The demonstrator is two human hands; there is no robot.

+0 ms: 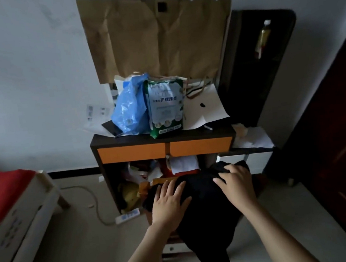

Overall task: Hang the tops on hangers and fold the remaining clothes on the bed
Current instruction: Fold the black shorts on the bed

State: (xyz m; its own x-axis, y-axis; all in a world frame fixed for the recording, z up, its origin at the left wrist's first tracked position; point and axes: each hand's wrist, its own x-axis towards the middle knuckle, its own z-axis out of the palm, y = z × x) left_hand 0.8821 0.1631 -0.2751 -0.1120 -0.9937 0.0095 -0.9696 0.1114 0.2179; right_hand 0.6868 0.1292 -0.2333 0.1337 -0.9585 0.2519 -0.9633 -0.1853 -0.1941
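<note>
One bed (35, 205) with a red cover stands at the left, well apart from the clothing. In front of me is a dark cabinet (164, 137) with two orange drawers, and packages are piled on its top. A black garment (205, 214) lies bunched before the cabinet's open shelf, and its end hangs down toward the floor. Both my hands rest on it: the left hand (169, 204) flat with straight fingers, the right hand (237, 184) with spread, slightly bent fingers, gripping nothing.
</note>
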